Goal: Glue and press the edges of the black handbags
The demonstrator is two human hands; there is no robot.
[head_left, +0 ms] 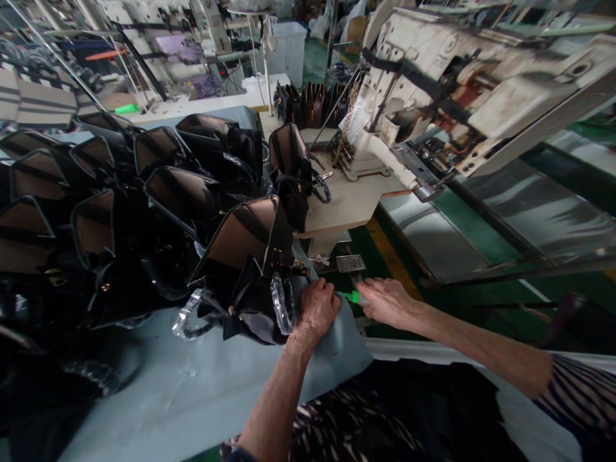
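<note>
My right hand (387, 301) is closed round a small tool with a bright green end (355, 296); the rest of it is hidden in my fist. That green end points left toward my left hand (318, 311). My left hand has its fingers curled at the edge of the blue-grey sheet, and what they pinch is hidden. Right beside it stands a black handbag (245, 237) with an open top, tan lining and gold metal fittings. Its handles (283, 305) are wrapped in clear plastic, one close against my left wrist.
Several similar black handbags (178, 192) crowd the left of the blue-grey sheet (192, 385). One more bag (289, 154) stands by the sewing machine (433, 96) on its pale table (346, 205). Darker bags (315, 106) line up behind. A metal rack (433, 231) is at right.
</note>
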